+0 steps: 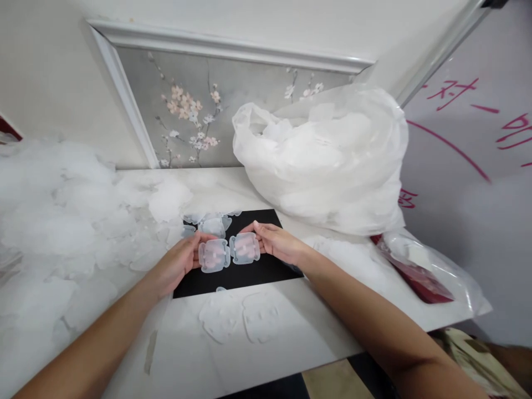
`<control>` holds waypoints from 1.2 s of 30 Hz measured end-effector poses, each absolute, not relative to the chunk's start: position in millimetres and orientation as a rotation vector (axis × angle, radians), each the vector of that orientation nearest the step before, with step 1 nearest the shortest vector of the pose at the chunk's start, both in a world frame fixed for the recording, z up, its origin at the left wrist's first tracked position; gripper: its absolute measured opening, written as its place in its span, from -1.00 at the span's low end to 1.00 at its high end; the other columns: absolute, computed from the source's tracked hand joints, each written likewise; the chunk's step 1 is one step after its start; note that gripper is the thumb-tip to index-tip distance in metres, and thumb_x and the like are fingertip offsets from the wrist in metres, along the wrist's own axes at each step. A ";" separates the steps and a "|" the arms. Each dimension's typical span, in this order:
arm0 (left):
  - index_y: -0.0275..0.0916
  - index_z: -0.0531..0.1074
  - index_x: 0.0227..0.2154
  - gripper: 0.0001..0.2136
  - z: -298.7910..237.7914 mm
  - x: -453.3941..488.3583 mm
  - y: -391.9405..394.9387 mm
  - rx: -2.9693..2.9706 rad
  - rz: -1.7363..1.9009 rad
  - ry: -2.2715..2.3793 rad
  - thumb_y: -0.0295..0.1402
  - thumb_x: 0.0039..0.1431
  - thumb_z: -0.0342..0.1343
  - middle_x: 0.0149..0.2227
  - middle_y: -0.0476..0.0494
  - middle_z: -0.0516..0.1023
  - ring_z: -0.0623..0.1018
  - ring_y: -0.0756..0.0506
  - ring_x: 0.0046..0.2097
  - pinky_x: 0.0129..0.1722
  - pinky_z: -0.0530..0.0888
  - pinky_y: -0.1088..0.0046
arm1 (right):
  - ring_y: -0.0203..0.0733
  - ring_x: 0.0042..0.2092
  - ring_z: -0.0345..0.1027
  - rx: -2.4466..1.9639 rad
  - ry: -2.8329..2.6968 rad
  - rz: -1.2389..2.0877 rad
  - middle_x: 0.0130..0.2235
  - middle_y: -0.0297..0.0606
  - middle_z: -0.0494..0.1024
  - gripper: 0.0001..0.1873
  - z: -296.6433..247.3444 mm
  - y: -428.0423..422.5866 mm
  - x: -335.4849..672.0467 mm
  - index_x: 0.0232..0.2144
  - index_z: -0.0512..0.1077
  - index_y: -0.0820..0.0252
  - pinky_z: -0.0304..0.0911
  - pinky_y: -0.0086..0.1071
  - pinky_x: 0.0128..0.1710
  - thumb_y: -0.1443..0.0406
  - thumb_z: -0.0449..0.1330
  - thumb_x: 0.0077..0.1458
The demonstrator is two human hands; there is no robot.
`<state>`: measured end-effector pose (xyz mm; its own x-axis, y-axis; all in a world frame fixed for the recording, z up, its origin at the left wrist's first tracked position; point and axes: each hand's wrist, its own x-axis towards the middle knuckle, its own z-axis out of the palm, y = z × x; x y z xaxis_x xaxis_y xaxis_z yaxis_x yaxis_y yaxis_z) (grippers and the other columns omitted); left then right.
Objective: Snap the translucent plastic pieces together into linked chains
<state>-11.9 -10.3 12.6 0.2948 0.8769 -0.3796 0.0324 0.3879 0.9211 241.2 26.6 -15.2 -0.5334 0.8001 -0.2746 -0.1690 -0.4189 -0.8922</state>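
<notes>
Over a black mat (249,271) on the white table, both hands hold one hinged clear plastic clamshell case (229,251) spread open flat. My left hand (178,263) grips its left half by the edge with thumb and fingers. My right hand (276,241) pinches the right half the same way. Another clear case (213,225) lies just behind on the mat's far edge. Two more open clear cases (241,318) lie flat on the table in front of the mat.
A heap of clear plastic cases (75,221) covers the table's left side. A big white plastic bag (328,160) full of them stands at the back right. A clear bag with red contents (419,271) lies at right. A flowered wall panel (199,111) stands behind.
</notes>
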 end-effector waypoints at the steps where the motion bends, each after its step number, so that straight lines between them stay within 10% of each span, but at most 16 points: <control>1: -0.24 0.49 -0.15 -0.52 13.6 -11.8 -10.8 1.050 0.695 1.137 0.09 0.15 0.05 -0.17 -0.22 0.58 0.53 -0.19 -0.13 -0.11 0.44 0.26 | -0.23 -0.39 0.51 -0.953 -1.145 2.000 -0.40 -0.21 0.59 -0.56 -15.3 26.8 241.1 -0.26 0.52 0.26 0.43 -0.39 -0.38 -0.02 0.15 0.18; 13: -0.09 0.59 -0.25 -0.82 27.5 -8.0 -31.7 1.711 0.135 0.957 -0.22 0.15 0.14 -0.34 -0.06 0.55 0.47 -0.11 -0.29 -0.30 0.34 0.42 | -0.29 -0.39 0.48 -0.957 -1.290 1.996 -0.34 -0.28 0.59 -0.62 -11.6 24.6 241.4 -0.27 0.47 0.21 0.36 -0.46 -0.42 0.10 0.39 -0.07; 23: -0.13 0.52 -0.28 -0.83 13.2 -45.2 1.4 2.012 0.767 1.666 -0.31 0.13 0.06 -0.20 -0.18 0.48 0.42 -0.28 -0.08 -0.06 0.36 0.19 | -0.30 -0.30 0.41 -0.690 -2.479 1.784 -0.30 -0.32 0.58 -0.82 26.1 -1.1 240.2 -0.31 0.54 0.18 0.25 -0.47 -0.29 0.20 0.25 0.10; 29: -0.20 0.46 -0.10 -0.71 0.8 -63.3 15.8 2.053 0.676 1.793 -0.40 0.07 0.09 -0.16 -0.21 0.43 0.38 -0.30 -0.05 0.00 0.32 0.14 | -0.25 -0.35 0.39 -0.979 -2.462 1.498 -0.35 -0.30 0.53 -0.72 20.5 2.8 222.1 -0.13 0.49 0.13 0.24 -0.43 -0.37 0.18 0.25 0.11; 36: -0.14 0.53 -0.38 -0.90 2.5 -63.4 18.4 2.014 0.778 1.881 -0.39 -0.01 0.21 -0.36 -0.10 0.31 0.38 -0.23 -0.18 -0.06 0.33 0.21 | -0.27 -0.37 0.34 -0.725 -2.482 1.388 -0.32 -0.30 0.48 -0.87 4.2 -8.8 188.9 -0.31 0.54 0.11 0.25 -0.40 -0.36 0.21 0.25 0.11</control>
<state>-63.4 18.4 2.5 0.0084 0.9809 0.1944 0.8317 -0.1148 0.5433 188.9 -8.8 4.2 -0.8580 0.5105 -0.0571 0.3159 0.4367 -0.8423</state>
